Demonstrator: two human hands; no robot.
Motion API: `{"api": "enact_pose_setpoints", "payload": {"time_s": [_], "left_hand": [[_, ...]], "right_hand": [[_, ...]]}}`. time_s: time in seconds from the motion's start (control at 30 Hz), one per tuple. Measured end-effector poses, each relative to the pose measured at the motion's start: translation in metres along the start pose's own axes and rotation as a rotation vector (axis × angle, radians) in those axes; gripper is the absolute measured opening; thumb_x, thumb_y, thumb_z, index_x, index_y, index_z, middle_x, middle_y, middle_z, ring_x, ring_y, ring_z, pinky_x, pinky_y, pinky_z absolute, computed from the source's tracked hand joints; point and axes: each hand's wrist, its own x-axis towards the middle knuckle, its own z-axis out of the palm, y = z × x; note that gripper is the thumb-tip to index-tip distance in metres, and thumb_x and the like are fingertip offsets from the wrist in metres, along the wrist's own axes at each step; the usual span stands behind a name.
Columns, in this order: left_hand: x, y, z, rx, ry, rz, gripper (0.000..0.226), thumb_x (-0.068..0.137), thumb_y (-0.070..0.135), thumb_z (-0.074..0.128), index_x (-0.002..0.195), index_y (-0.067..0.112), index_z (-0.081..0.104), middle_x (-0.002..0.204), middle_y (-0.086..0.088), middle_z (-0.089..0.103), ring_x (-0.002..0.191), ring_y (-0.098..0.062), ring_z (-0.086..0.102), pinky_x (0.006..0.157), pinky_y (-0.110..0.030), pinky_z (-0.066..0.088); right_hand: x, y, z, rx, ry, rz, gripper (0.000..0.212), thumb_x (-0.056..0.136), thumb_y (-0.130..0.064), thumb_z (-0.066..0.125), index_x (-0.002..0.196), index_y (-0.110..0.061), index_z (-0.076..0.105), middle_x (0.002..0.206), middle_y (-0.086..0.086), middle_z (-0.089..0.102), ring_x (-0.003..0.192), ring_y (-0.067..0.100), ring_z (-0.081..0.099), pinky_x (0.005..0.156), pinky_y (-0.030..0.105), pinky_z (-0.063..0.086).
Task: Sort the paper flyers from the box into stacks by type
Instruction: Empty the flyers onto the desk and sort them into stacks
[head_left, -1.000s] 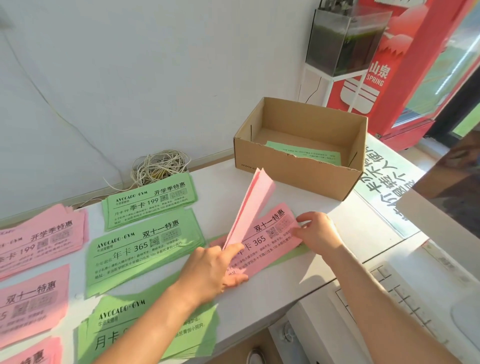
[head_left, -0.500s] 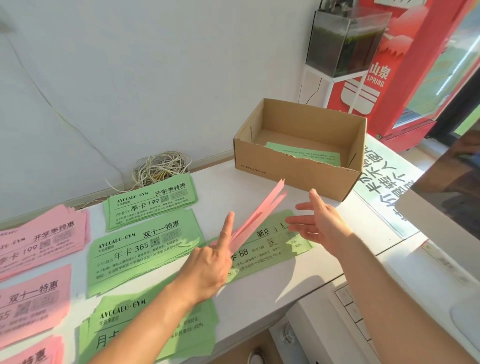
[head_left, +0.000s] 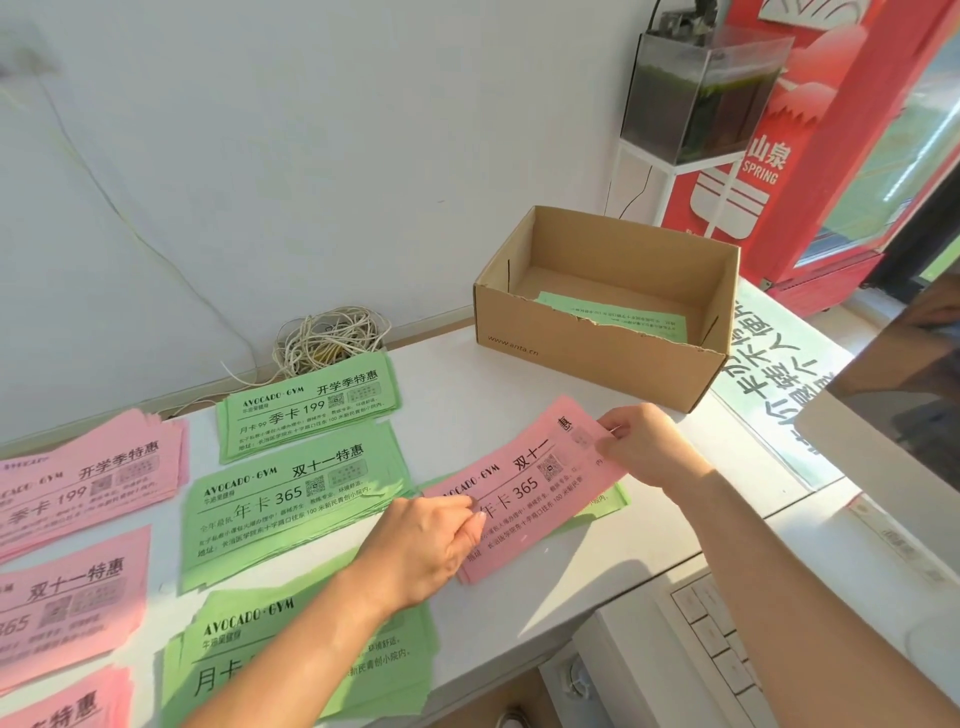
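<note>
A pink flyer (head_left: 524, 486) printed "365" lies face up in the middle of the table, over a green flyer (head_left: 608, 501) whose edge shows beneath it. My left hand (head_left: 431, 545) pinches the pink flyer's left end. My right hand (head_left: 641, 441) pinches its right end. The open cardboard box (head_left: 597, 358) stands behind, with a green flyer (head_left: 623, 317) lying flat inside. Sorted stacks lie to the left: two green stacks (head_left: 306, 410) (head_left: 291, 493), a near green stack (head_left: 249, 654), and pink stacks (head_left: 88, 478) (head_left: 67, 592).
A coil of pale cord (head_left: 332, 338) sits against the wall behind the green stacks. A white keyboard (head_left: 727, 649) lies on a lower shelf at the front right. A grey monitor edge (head_left: 883, 431) fills the right side. A red cooler (head_left: 810, 156) stands behind.
The pink flyers stood raised and fanned in my left hand over a green "88" flyer. Now a pink flyer lies flat on that green one, and my right hand has closed on its right end.
</note>
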Motion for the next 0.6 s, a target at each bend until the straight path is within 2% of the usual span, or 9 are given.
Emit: {"api": "enact_pose_setpoints", "payload": {"time_s": [0.1, 0.13, 0.2, 0.27, 0.33, 0.37, 0.43, 0.53, 0.6], "left_hand": [[0.0, -0.003, -0.001, -0.134, -0.001, -0.117, 0.04, 0.093, 0.048, 0.032, 0.066, 0.024, 0.05, 0.07, 0.01, 0.055, 0.067, -0.012, 0.052, 0.063, -0.026, 0.04], [0.0, -0.003, -0.003, -0.199, 0.002, -0.165, 0.032, 0.094, 0.041, 0.042, 0.073, 0.024, 0.058, 0.076, 0.012, 0.06, 0.073, -0.01, 0.055, 0.068, -0.027, 0.043], [-0.001, -0.001, -0.007, -0.282, 0.069, -0.226, 0.019, 0.093, 0.028, 0.054, 0.104, 0.021, 0.068, 0.105, 0.011, 0.066, 0.094, -0.007, 0.06, 0.088, -0.025, 0.047], [-0.001, 0.005, -0.014, -0.356, 0.157, -0.293, 0.036, 0.092, 0.027, 0.057, 0.127, 0.021, 0.056, 0.121, 0.016, 0.055, 0.106, -0.007, 0.058, 0.097, -0.021, 0.043], [0.0, 0.014, -0.025, -0.518, 0.228, -0.391, 0.055, 0.088, 0.032, 0.06, 0.139, 0.026, 0.04, 0.122, 0.021, 0.044, 0.108, -0.011, 0.057, 0.092, -0.024, 0.049], [0.0, 0.018, -0.032, -0.636, 0.246, -0.445, 0.065, 0.085, 0.034, 0.063, 0.142, 0.027, 0.032, 0.124, 0.019, 0.042, 0.11, -0.011, 0.056, 0.086, -0.02, 0.051], [0.001, 0.021, -0.042, -0.923, 0.271, -0.51, 0.073, 0.081, 0.033, 0.066, 0.143, 0.025, 0.028, 0.128, 0.014, 0.047, 0.108, -0.008, 0.058, 0.077, -0.015, 0.051], [-0.007, 0.023, -0.058, -1.172, 0.281, -0.587, 0.03, 0.089, 0.017, 0.06, 0.118, 0.019, 0.053, 0.108, 0.001, 0.068, 0.095, -0.013, 0.067, 0.075, -0.027, 0.055], [-0.02, 0.018, -0.069, -1.196, 0.315, -0.596, 0.018, 0.093, 0.007, 0.053, 0.106, 0.018, 0.061, 0.105, 0.0, 0.07, 0.095, -0.015, 0.067, 0.079, -0.037, 0.056]], "right_hand": [[-0.003, -0.001, -0.001, -0.012, 0.064, -0.034, 0.022, 0.086, -0.004, 0.05, 0.08, -0.02, 0.065, 0.084, 0.008, 0.072, 0.073, 0.024, 0.062, 0.053, 0.024, 0.044], [-0.004, -0.001, -0.003, 0.013, 0.085, -0.04, 0.024, 0.086, -0.004, 0.048, 0.079, -0.019, 0.065, 0.082, 0.007, 0.072, 0.068, 0.023, 0.06, 0.051, 0.023, 0.042], [-0.007, -0.001, -0.009, 0.068, 0.137, -0.05, 0.024, 0.088, -0.004, 0.046, 0.081, -0.017, 0.065, 0.082, 0.006, 0.072, 0.066, 0.023, 0.06, 0.051, 0.025, 0.043], [-0.012, -0.001, -0.017, 0.121, 0.204, -0.051, 0.021, 0.091, -0.004, 0.047, 0.085, -0.015, 0.065, 0.083, 0.004, 0.072, 0.067, 0.022, 0.061, 0.051, 0.025, 0.043], [-0.018, -0.002, -0.025, 0.213, 0.256, -0.05, 0.02, 0.092, -0.004, 0.051, 0.084, -0.017, 0.064, 0.082, 0.004, 0.071, 0.064, 0.018, 0.058, 0.05, 0.024, 0.04], [-0.022, -0.003, -0.028, 0.275, 0.268, -0.055, 0.021, 0.092, -0.004, 0.053, 0.082, -0.019, 0.064, 0.081, 0.004, 0.071, 0.065, 0.018, 0.059, 0.053, 0.025, 0.041], [-0.03, -0.01, -0.03, 0.396, 0.27, -0.074, 0.023, 0.092, -0.005, 0.055, 0.081, -0.022, 0.065, 0.08, 0.004, 0.071, 0.072, 0.024, 0.062, 0.064, 0.033, 0.046], [-0.043, -0.029, -0.023, 0.534, 0.204, -0.132, 0.018, 0.092, 0.0, 0.055, 0.089, -0.013, 0.067, 0.084, 0.009, 0.073, 0.082, 0.031, 0.068, 0.077, 0.041, 0.055], [-0.052, -0.045, -0.014, 0.578, 0.121, -0.176, 0.017, 0.091, 0.005, 0.054, 0.095, -0.007, 0.066, 0.088, 0.01, 0.073, 0.084, 0.03, 0.068, 0.08, 0.04, 0.056]]}}
